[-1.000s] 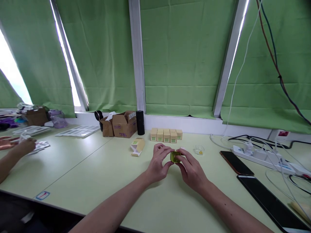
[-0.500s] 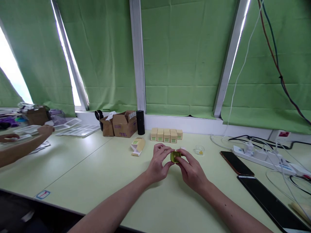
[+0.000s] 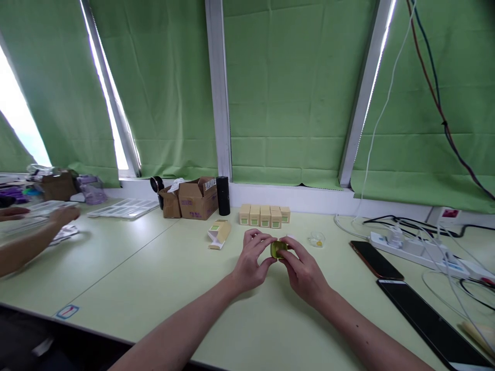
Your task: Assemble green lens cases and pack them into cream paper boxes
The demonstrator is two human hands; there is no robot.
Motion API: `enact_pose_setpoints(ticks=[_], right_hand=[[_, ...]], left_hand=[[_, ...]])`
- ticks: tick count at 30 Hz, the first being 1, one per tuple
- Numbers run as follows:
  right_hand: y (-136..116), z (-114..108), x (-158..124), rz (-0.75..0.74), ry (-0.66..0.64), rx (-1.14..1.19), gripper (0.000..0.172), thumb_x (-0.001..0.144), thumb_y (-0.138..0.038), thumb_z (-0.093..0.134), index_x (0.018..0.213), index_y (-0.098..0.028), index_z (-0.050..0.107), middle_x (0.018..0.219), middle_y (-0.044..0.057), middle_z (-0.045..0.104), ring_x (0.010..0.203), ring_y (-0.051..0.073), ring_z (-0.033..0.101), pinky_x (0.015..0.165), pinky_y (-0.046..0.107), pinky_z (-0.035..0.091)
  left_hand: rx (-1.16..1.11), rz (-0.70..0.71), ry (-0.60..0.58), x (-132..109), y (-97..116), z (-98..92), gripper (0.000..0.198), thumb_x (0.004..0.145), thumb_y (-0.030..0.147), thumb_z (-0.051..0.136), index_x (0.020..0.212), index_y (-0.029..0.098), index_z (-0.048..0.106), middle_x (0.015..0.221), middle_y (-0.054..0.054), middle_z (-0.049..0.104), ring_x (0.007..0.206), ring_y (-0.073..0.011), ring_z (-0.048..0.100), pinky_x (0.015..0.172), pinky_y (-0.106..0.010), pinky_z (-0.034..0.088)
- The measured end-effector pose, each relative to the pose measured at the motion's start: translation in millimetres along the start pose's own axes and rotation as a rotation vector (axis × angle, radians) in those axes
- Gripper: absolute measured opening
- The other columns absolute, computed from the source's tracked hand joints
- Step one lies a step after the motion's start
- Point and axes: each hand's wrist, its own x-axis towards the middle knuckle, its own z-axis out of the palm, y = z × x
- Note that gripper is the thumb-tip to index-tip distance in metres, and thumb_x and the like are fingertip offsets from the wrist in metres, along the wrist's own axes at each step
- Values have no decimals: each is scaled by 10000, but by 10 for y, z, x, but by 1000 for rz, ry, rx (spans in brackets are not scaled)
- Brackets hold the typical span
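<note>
Between my two hands, just above the table (image 3: 185, 299), is a small olive-green square container (image 3: 278, 250) with its hollow side towards me. My left hand (image 3: 253, 260) grips its left edge between thumb and fingers. On the other side my right hand (image 3: 303, 268) pinches the right edge, and one finger reaches into the hollow. Beyond the hands stand several small tan cartons (image 3: 265, 215) with green labels. An opened carton (image 3: 219, 233) lies on its side to the left. Right of my hands is a small clear dish (image 3: 317, 239) with something yellow in it.
A phone (image 3: 376, 259), a dark tablet-like device (image 3: 429, 322) and a power strip (image 3: 417, 250) with tangled cables lie at right. Cardboard boxes (image 3: 198, 200) and a black cylinder (image 3: 223, 196) stand at the back. At far left, another person's hands (image 3: 64, 214) work near clear plastic trays (image 3: 124, 208).
My hands and the green container stay almost still. At far left, the other person's hand has come down and left, and a clear tray held up there has been lowered.
</note>
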Motion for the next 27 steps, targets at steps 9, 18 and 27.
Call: enact_pose_setpoints(ticks=[9,18,27], right_hand=[[8,3,-52,119,28,96,400,975,-68,505,1349,-209,520,1338,167,577,1280,271,586,1020,467,583],[30,42,-39,270,100,251,225,1009,-186,513,1166,-227,667,1310,154,567,1192,265,631,968,469,599],[21,24,61,941,132,866,517,868,-652,676,961,-149,755,936,107,762,868,234,734,892,408,616]], left_hand=[[-33,-25,-35,9,42,-29,566,888,204,657,1425,225,476,1264,-140,636,1194,-318,452,1012,-543,445],[19,6,-2,18,75,-61,561,840,106,597,1377,210,474,1279,-141,615,1189,-322,454,1024,-549,411],[67,36,-45,13,70,-64,639,833,108,593,1444,217,441,1374,-163,574,1255,-359,465,1050,-596,388]])
